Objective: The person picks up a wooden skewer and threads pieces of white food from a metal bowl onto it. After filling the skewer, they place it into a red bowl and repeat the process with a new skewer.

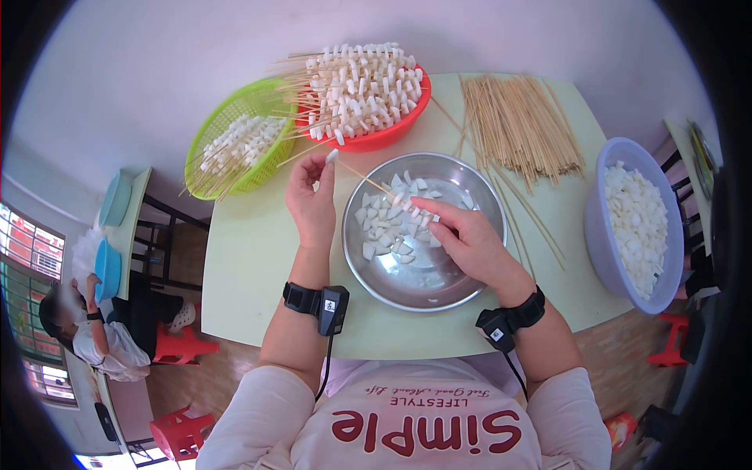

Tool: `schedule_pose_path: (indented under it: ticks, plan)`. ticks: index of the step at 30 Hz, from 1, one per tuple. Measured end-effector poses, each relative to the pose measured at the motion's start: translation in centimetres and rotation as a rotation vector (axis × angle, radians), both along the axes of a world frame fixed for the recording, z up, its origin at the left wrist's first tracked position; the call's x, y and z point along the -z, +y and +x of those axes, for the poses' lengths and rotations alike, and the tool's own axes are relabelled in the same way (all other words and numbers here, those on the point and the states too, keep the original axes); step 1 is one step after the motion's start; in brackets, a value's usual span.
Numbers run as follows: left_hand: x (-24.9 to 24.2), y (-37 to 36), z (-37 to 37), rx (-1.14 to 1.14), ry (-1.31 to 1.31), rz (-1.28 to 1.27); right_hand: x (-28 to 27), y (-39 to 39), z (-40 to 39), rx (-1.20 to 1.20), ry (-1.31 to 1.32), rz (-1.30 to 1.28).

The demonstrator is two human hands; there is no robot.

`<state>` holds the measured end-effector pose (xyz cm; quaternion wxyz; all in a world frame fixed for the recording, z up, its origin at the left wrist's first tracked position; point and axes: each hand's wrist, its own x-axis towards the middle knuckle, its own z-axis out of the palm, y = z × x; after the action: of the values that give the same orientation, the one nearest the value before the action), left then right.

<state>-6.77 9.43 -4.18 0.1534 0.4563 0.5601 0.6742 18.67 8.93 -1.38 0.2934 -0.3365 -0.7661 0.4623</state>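
Head view. A pale green table (pixel 258 258) is seen from above. At its centre stands one round steel bowl (pixel 470 270), shiny and smooth, holding a loose scatter of white cut chunks (pixel 382 227); the count cannot be told.

Behind it stand two perforated plastic baskets: a red basket (pixel 392 135) heaped with loaded skewers, and a green basket (pixel 227 125) with a smaller heap. A loose bundle of bare bamboo sticks (pixel 517 125) lies at the far right of the table. One lavender plastic basin (pixel 607 235), filled with white chunks, sits at the right edge.

The left hand (pixel 312 204) is raised over the bowl's left rim, fingertips pinched on the end of a thin skewer (pixel 364 178) bearing one white piece (pixel 332 155) at its tip. The right hand (pixel 462 235) lies over the bowl, covering part of its contents, fingers narrowly closed on a chunk at the skewer's other end. A black band is worn on each of the two wrists.

Another person (pixel 94 329) is seated low at the left, beside red stools (pixel 184 345).
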Motion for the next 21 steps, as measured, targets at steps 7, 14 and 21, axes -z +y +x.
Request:
schedule_pose_path:
  ticks: [7,14,21]
  plan:
    - [-0.2,-0.1,0.0,-0.008,0.122,0.026,0.4,0.2,0.2,-0.050,0.107,-0.150]
    - [-0.1,-0.1,0.2,-0.025,0.174,0.017,1.0,0.1,-0.1,0.058,0.026,0.190]
    - [-0.4,-0.6,2.4,0.058,0.293,-0.038,0.7,0.3,0.1,0.042,0.034,0.023]
